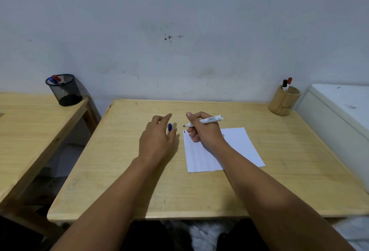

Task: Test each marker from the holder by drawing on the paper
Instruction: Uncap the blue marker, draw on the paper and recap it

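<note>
Fingers [192,120] of the right hand [203,129] pinch a white marker [207,120], its dark tip just above the top left corner of the paper [237,145]. Fingers of the left hand [157,137] are spread apart, with the small blue cap [170,127] beside them. That round cap could roll off the smooth wooden table [279,171], and the thin flat sheet could slide while the tip draws. More markers wait in the brown round holder [284,101].
</note>
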{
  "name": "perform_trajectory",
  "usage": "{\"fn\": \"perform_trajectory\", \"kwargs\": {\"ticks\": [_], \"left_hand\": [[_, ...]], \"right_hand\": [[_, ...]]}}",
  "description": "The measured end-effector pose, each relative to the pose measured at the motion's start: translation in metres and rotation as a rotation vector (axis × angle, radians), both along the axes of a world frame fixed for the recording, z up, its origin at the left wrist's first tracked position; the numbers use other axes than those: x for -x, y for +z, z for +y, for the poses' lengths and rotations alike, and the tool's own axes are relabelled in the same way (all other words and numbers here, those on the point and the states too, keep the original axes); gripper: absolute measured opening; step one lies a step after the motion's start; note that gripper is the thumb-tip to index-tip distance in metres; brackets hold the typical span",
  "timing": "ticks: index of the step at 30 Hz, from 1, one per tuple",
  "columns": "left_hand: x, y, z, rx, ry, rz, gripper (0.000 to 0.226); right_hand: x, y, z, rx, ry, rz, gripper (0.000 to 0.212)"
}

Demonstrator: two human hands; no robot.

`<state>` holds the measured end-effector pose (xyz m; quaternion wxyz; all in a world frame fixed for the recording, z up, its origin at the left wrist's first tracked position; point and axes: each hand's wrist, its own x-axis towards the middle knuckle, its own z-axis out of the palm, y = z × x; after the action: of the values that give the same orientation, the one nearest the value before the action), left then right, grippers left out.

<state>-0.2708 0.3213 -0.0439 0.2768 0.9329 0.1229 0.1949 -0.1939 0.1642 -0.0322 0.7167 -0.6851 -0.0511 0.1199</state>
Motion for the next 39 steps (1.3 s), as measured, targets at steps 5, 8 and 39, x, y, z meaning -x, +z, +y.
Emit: {"fn": "perform_trajectory", "kwargs": {"ticks": [5, 8, 39], "left_hand": [[-0.026, -0.003, 0.005, -0.168, -0.017, 0.076, 0.029], [-0.032, -0.002, 0.006, -0.104, -0.016, 0.100, 0.028], [-0.045, 0.120, -0.072, 0.641, -0.219, 0.078, 0.023]], "right_hand": [[0.002, 0.026, -0.013, 0.090, -0.079, -0.155, 0.027], [0.005, 0.036, -0.030, 0.052, 0.142, -0.124, 0.025], [0.014, 0.052, -0.073, 0.266, -0.048, -0.335, 0.020]]}}
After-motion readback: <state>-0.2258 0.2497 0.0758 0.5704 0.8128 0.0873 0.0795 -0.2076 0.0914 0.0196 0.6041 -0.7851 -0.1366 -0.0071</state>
